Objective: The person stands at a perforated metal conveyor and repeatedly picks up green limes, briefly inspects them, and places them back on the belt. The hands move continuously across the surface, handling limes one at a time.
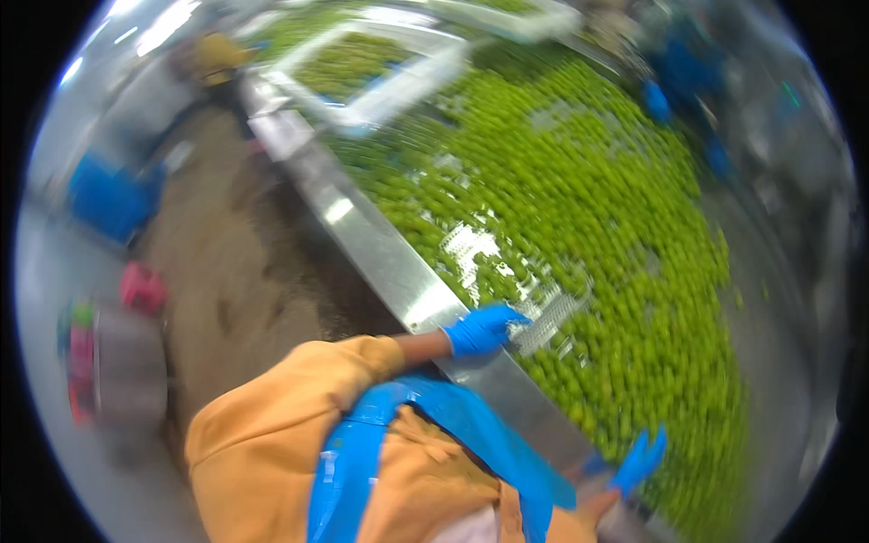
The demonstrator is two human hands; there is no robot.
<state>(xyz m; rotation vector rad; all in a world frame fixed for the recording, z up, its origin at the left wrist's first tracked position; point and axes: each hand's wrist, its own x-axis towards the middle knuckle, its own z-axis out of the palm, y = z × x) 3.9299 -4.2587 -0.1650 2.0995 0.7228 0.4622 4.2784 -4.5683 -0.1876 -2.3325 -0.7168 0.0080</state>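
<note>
My left hand (482, 331), in a blue glove, reaches over the steel rim (380, 268) of a long sorting table. Its fingers are bent beside a bare patch of the perforated metal surface (553, 319); whether they pinch anything is too blurred to tell. A thick spread of small green fruits (577, 203) covers much of the table. Farther along the same rim, at lower right, my right hand (637, 465), also gloved in blue, is held with fingers apart at the edge of the fruits. Nothing shows in it. My blue apron (468, 414) lies close to the rim.
A white plastic crate (414, 88) with green fruits inside stands at the table's far end. Co-workers' gloved hands (656, 102) are across the table, and a person in yellow (220, 58) is far left. A blue container (112, 197) and pink object (142, 288) border the brown floor (204, 224).
</note>
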